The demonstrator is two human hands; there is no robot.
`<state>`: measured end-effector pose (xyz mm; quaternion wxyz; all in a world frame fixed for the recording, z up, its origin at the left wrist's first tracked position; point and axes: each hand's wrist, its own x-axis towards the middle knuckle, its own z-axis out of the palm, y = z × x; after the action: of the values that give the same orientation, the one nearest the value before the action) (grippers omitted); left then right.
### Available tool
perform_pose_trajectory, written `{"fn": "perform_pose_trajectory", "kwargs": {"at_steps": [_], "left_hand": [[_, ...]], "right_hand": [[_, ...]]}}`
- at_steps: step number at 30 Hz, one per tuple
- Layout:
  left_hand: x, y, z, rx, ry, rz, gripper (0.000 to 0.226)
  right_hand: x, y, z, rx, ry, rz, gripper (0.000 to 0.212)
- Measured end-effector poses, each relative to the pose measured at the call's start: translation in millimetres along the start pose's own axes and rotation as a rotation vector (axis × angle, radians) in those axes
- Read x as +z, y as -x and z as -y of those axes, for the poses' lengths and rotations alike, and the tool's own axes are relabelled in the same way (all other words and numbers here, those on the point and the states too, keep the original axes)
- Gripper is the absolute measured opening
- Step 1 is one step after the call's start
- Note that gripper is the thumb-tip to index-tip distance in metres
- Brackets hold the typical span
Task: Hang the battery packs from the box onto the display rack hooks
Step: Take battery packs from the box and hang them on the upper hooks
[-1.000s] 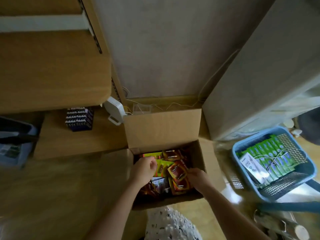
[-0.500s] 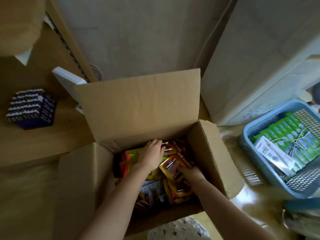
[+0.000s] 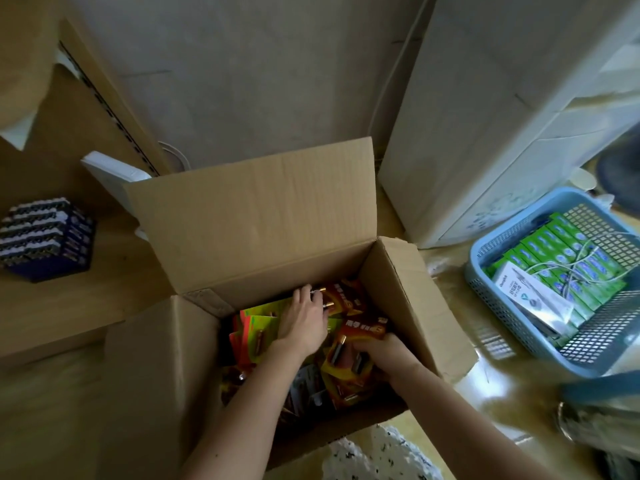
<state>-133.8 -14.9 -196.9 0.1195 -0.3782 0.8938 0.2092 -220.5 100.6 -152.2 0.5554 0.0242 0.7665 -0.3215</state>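
Both hands are inside the open cardboard box (image 3: 263,220). The left hand (image 3: 304,322) lies with fingers (image 3: 303,296) spread and fairly straight on the battery packs (image 3: 256,327) heaped beneath them. Just right of those fingers, the right hand (image 3: 386,353) curls its fingers round the near edge of a red battery pack (image 3: 363,329).

Box (image 3: 381,271) open on top, clear drop-in | back flap (image 3: 252,220) walls off 12 o'clock | left flap (image 3: 149,358), right flap (image 3: 426,299) splay at 9 and 3 | basket (image 3: 485,285) beyond 3

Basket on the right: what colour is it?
The basket is light blue, with perforated mesh walls. The head view shows it best.
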Motion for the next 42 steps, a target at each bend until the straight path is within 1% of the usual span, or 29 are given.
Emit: {"fn": "perform_pose_trajectory", "kwargs": {"at_steps": [1,2,4,6,10,14,16,18,20,22,24,25,27,29,31,32,34,36,38,40,42], "left_hand": [[-1,-2,-1,-0.005,0.002,-0.012,0.046],[-4,-3,-2,-0.018,0.002,-0.025,0.046],[-9,-7,-2,-0.043,-0.004,-0.027,0.049],[-13,-10,-3,-0.044,-0.035,0.019,0.055],[-15,-8,0,-0.028,-0.064,0.079,0.064],[-13,-5,0,-0.06,0.083,0.141,0.078],[-14,-8,0,-0.089,0.117,0.18,0.085],[-17,-12,1,-0.09,0.08,0.169,0.086],[-19,-16,3,-0.086,0.048,0.123,0.082],[-19,-16,4,-0.093,0.062,0.108,0.084],[-18,-13,5,-0.097,0.09,0.128,0.09],[-19,-12,6,-0.107,0.105,0.137,0.092],[-25,-11,6,-0.148,0.131,0.14,0.092],[-38,-8,5,-0.178,0.127,0.131,0.084],[-56,-2,5,-0.197,0.145,0.104,0.074],[-64,3,6,-0.213,0.19,0.074,0.069],[-87,21,11,-0.235,0.368,0.021,0.058],[-118,48,15,-0.228,0.597,-0.003,0.042],[-163,80,14,-0.249,0.789,-0.019,0.026],[-218,115,11,-0.291,0.953,-0.045,0.02],[-275,150,9,-0.323,1.089,-0.094,0.019]], "right_hand": [[-1,1,0,-0.001,0.017,-0.002,0.01],[-1,3,0,-0.006,0.036,-0.007,0.007],[-3,5,-1,-0.022,0.072,-0.023,0.01],[-4,8,-1,-0.051,0.104,-0.041,0.012],[-7,13,-4,-0.134,0.174,-0.063,0.008],[-7,16,-5,-0.148,0.218,-0.072,0.023],[-7,16,-4,-0.151,0.231,-0.081,0.024],[-7,16,-4,-0.152,0.229,-0.084,0.021],[-7,17,-4,-0.152,0.227,-0.09,0.017],[-8,17,-5,-0.165,0.237,-0.092,0.015],[-9,19,-5,-0.173,0.241,-0.083,0.013],[-9,21,-4,-0.179,0.238,-0.079,0.009],[-9,25,-4,-0.192,0.236,-0.088,0.009],[-10,29,-2,-0.212,0.256,-0.101,0.014],[-11,36,5,-0.226,0.238,-0.105,0.033],[-12,43,9,-0.227,0.217,-0.096,0.04],[-16,59,20,-0.24,0.197,-0.099,0.047],[-20,82,34,-0.283,0.167,-0.078,0.049],[-25,109,53,-0.339,0.149,-0.043,0.052],[-21,171,95,-0.388,0.116,-0.003,0.051],[-16,233,137,-0.423,0.094,0.038,0.039]]}}
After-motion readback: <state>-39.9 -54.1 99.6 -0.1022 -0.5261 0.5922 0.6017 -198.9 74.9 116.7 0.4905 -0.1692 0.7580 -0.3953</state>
